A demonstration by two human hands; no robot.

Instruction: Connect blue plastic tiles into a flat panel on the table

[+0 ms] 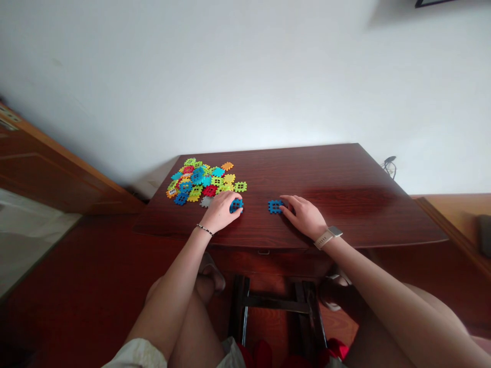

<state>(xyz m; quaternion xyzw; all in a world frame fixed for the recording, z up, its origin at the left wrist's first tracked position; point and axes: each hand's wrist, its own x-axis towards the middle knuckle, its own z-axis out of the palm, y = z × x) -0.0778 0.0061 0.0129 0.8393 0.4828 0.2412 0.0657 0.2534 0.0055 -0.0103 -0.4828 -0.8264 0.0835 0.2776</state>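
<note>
My left hand (pixel 221 210) has its thumb and fingers closed around a blue interlocking plastic tile (pixel 236 206) with a window grid, low over the table or resting on it; I cannot tell which. To its right, a second blue window tile (pixel 275 206) lies flat on the table. My right hand (pixel 305 216) grips that tile's right edge between thumb and fingers. A gap of bare tabletop separates the two tiles. Beside and behind my left hand is a loose pile of notched tiles (pixel 197 176) in green, yellow, red, blue, orange and grey.
The dark reddish wooden table (pixel 345 184) stands against a white wall (pixel 268 76). A small drawer handle (pixel 263 252) shows on its front. A dark wooden stool frame (pixel 276 304) is below, between my legs. A black cable (pixel 389 162) hangs at the wall on the right.
</note>
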